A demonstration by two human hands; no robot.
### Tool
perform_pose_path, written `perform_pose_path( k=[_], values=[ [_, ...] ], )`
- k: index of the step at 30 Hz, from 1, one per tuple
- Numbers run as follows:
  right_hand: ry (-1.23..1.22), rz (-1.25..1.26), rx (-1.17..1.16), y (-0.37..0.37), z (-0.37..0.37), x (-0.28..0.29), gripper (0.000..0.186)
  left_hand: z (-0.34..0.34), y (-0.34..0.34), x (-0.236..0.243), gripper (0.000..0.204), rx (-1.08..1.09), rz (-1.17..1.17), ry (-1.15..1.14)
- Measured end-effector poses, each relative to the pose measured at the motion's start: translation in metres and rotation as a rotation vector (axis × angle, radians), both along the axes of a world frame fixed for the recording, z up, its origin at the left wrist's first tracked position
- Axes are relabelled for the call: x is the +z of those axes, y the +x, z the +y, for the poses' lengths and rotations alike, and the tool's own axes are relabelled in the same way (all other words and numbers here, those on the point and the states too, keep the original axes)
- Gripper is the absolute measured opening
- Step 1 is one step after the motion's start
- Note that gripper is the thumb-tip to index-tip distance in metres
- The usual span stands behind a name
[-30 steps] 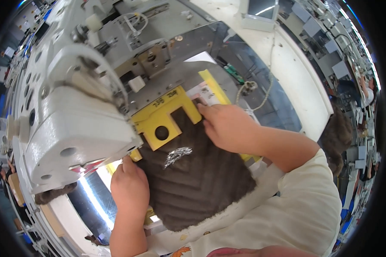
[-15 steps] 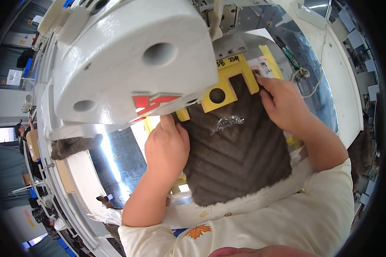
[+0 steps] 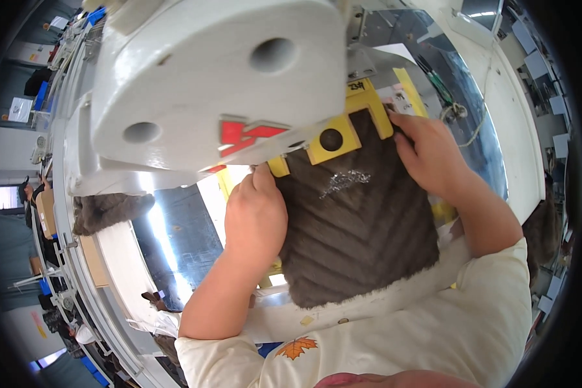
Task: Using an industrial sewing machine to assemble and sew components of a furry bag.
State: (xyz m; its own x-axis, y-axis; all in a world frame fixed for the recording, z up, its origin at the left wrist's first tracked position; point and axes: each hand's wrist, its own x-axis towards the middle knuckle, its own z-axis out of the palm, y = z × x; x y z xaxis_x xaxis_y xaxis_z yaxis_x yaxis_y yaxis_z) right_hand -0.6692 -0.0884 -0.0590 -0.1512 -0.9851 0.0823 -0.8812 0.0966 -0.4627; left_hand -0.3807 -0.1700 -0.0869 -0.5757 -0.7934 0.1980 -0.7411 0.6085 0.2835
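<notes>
Nearest the lens your cream shirt [image 3: 394,336] with an orange maple leaf shows, and just beyond it runs the near edge of the white table [image 3: 362,307]. The dark brown plush fabric panel with chevron ridges [image 3: 362,239] lies flat between your forearms, its fuzzy near side reaching the band along that edge. Your left hand [image 3: 255,210] is at the panel's far left corner, fingers bent together with their tips touching a small yellow tab [image 3: 278,166]; whether they pinch or only press, you cannot tell from here. Toward the panel's far side sits a crinkled, shiny silver patch [image 3: 346,183]. Your right hand [image 3: 430,149] rests at the panel's far right edge, fingers half curled, tips beside the right arm of a flat yellow template with a round hole [image 3: 349,136]; its grip cannot be told either. That template lies over the panel's far end. The bulky white machine head with a red angular mark [image 3: 220,84] hangs above, hiding part of it. Over by the table's left side is a brown furry piece [image 3: 113,212]. Toward the far right corner, a green-handled tool [image 3: 437,84] lies on a glossy grey-blue sheet [image 3: 485,129].
</notes>
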Motion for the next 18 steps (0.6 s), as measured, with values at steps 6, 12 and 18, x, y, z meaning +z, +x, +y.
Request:
perform_pose_path(
  k=[6, 12, 18],
  values=[
    [-0.026, 0.012, 0.004, -0.003, -0.003, -0.002, 0.033, -0.003, 0.002, 0.004, 0.039, 0.004, -0.054, -0.086],
    [0.015, -0.005, 0.021, -0.002, -0.01, 0.0, 0.032, -0.012, -0.001, 0.0, 0.035, -0.005, -0.108, -0.065],
    [-0.01, -0.001, 0.056, -0.003, -0.007, -0.002, 0.029, -0.007, 0.001, 0.001, 0.04, -0.004, -0.122, -0.059]
  ],
)
